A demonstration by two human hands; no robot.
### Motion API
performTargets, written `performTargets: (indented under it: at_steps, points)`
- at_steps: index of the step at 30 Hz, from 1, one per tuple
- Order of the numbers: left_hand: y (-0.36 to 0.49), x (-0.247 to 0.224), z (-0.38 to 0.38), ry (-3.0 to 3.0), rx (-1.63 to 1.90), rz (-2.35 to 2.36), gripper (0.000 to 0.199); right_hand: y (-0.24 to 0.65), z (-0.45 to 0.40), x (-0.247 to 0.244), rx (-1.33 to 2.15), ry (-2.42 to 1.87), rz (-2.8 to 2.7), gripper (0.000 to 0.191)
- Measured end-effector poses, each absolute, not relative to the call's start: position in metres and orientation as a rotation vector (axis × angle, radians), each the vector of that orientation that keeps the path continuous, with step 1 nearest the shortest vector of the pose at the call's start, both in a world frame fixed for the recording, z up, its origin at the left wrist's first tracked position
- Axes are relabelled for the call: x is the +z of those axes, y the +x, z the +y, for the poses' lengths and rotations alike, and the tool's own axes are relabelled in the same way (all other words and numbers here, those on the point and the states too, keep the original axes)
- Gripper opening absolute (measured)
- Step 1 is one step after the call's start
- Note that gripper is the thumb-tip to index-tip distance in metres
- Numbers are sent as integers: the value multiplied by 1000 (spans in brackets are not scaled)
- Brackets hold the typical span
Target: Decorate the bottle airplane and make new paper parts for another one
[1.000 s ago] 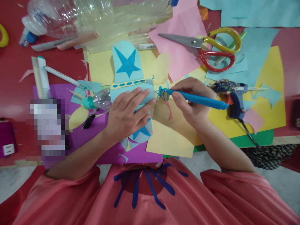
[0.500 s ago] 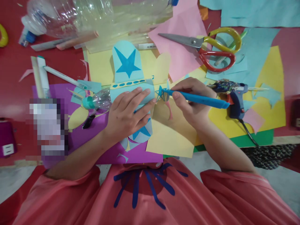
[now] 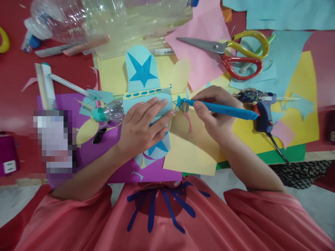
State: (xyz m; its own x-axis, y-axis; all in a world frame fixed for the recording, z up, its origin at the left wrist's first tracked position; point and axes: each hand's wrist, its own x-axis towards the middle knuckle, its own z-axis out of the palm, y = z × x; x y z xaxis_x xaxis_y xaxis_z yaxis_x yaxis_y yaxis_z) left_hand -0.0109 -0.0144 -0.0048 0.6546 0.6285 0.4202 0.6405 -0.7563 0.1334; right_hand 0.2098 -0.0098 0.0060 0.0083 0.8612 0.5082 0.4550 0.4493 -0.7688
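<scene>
Gripped between the thumb and fingers of the right hand (image 3: 220, 115), a slim blue marker (image 3: 227, 111) meets a partly filled blue star outline (image 3: 179, 104), held near its tip, probably for control. The left hand (image 3: 142, 127) spreads, unclosed, over a clear plastic bottle wrapped in light-blue paper (image 3: 113, 111), likely stopping it rolling on the paper-strewn red worktop (image 3: 15, 80).

head cam: on wearer's head, looking forward and steeply down at table (image 3: 15, 76)
range: close, left hand (image 3: 145, 127) and right hand (image 3: 218, 115) mid-frame
bottom edge: wearer's own shirt (image 3: 162, 219)
</scene>
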Motion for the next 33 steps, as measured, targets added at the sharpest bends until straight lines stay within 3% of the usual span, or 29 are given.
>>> performTargets:
  at_steps: [8,16,24,33]
  points:
    - [-11,-3,-14,-2779,-639,-1065,36,210,-9,8,444,-1148,-1659,23]
    - [-11,-5,-14,-2792,-696,-1061,39,210,-10,6,456,-1159,-1697,25]
    - [-10,-3,-13,-2735,-732,-1001,39,210,-9,6,452,-1122,-1628,14]
    - [-9,-3,-13,-2745,-741,-1006,37,212,-10,6,450,-1205,-1656,26]
